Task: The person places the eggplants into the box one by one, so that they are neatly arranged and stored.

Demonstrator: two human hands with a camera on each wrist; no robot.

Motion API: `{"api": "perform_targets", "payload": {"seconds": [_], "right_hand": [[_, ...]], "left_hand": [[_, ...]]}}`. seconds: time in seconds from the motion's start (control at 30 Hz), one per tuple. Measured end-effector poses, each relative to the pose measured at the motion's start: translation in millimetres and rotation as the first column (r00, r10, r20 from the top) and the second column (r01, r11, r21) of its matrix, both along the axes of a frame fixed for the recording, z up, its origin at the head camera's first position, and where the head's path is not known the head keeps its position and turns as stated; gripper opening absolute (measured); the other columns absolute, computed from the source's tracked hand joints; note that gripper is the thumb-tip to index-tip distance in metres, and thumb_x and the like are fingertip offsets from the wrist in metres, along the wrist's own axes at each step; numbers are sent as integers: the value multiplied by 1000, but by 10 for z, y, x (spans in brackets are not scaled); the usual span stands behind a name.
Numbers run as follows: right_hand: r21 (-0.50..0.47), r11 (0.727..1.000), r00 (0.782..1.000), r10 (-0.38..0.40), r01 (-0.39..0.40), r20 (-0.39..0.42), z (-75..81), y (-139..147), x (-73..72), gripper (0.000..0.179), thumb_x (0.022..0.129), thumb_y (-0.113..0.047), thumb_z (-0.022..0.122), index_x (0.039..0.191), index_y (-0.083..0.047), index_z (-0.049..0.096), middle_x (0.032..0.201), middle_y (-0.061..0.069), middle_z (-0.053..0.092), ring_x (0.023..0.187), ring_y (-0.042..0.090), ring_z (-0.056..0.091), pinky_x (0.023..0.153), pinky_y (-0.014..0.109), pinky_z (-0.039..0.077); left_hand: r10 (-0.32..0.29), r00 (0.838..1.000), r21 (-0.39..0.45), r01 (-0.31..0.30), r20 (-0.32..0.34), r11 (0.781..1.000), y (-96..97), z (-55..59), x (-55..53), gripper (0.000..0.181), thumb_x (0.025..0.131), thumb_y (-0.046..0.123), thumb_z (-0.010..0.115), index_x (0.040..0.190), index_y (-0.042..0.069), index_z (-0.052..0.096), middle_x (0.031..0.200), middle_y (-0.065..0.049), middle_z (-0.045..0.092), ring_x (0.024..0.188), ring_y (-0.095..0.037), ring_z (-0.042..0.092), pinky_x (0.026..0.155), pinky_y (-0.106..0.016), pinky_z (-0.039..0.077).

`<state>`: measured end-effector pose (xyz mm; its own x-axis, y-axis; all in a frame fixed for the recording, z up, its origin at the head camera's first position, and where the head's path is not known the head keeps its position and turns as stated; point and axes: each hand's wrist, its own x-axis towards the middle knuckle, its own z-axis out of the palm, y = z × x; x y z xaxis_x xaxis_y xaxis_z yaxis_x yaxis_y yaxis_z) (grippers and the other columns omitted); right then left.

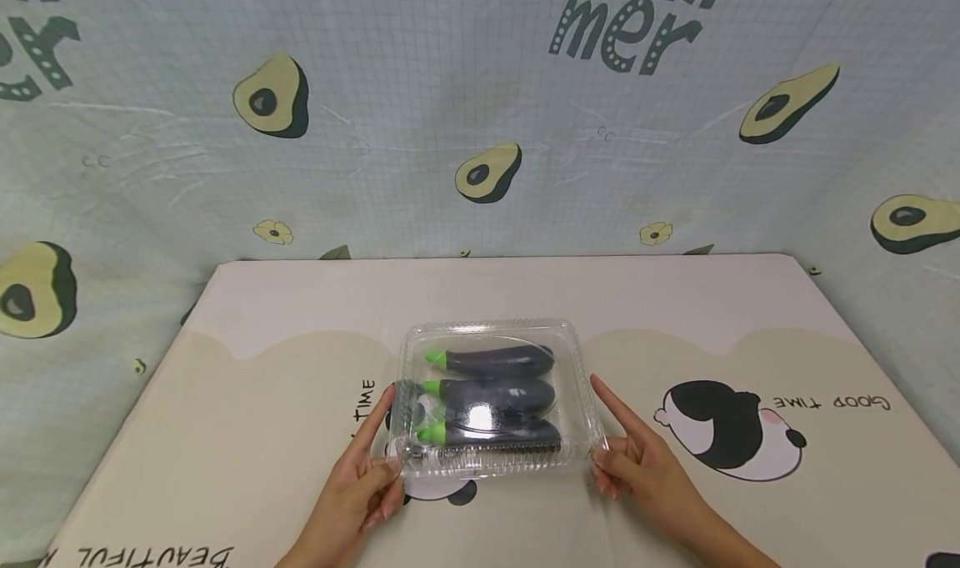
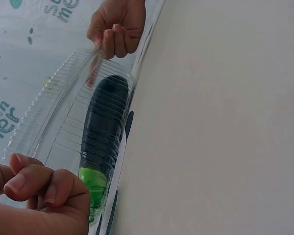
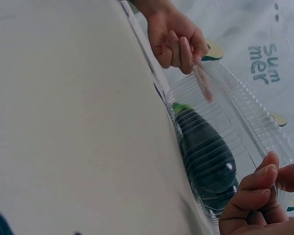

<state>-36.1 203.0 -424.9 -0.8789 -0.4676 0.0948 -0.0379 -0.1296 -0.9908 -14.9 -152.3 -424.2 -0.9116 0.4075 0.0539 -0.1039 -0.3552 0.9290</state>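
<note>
A clear plastic clamshell box (image 1: pixel 576 393) sits on the table in the middle of the head view, its lid lying over the contents. Inside, three dark purple eggplants (image 1: pixel 498 396) lie side by side, green stem ends to the left. My left hand (image 1: pixel 354 486) pinches the box's near left edge, thumb at the corner and index finger stretched along the side. At the opposite side, my right hand (image 1: pixel 651 473) pinches the near right edge in the same manner. Both wrist views show the other fingers curled beneath the rim (image 2: pixel 63 93).
The table (image 1: pixel 300 293) has a pale cloth printed with a black-and-white cartoon dog (image 1: pixel 731 426) at the right and lettering (image 1: pixel 153 557) at the front left. Behind it and at both sides hangs a light curtain (image 1: pixel 390 76) with avocado prints.
</note>
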Motion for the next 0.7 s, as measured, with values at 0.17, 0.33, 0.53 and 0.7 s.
{"api": "perform_targets", "payload": {"seconds": [0.17,0.33,0.53,0.7], "right_hand": [[-5,1000,1000,5,-5,-8,16,-1,3,76,93,11,46,155,-13,8,63,20,50,52,28,41,47,38,39],[-22,1000,1000,15,-15,-9,9,-3,-7,75,94,11,45,155,-11,7,63,21,49,52,28,40,47,39,37],[2,1000,1000,-1,1,7,16,-4,-6,75,94,9,46,155,-13,9,64,16,54,54,20,48,49,34,45],[39,999,1000,2,-3,27,45,2,7,73,96,5,47,155,-16,10,67,15,58,57,16,53,54,31,50]], "left_hand": [[1,1000,1,-1,-6,1000,-3,-1,-2,75,96,-5,38,155,22,-1,54,-15,28,47,-24,22,36,-38,9],[13,1000,-9,-13,-7,1000,-4,4,2,75,96,-5,38,155,22,1,54,-16,29,47,-25,22,35,-38,9],[19,1000,-16,-19,-25,1000,11,11,-1,75,95,-7,37,155,20,0,54,-19,30,46,-28,22,35,-38,11],[17,999,-31,-18,-33,999,5,31,1,75,95,-8,38,155,18,1,55,-21,31,46,-29,22,36,-39,13]]}}
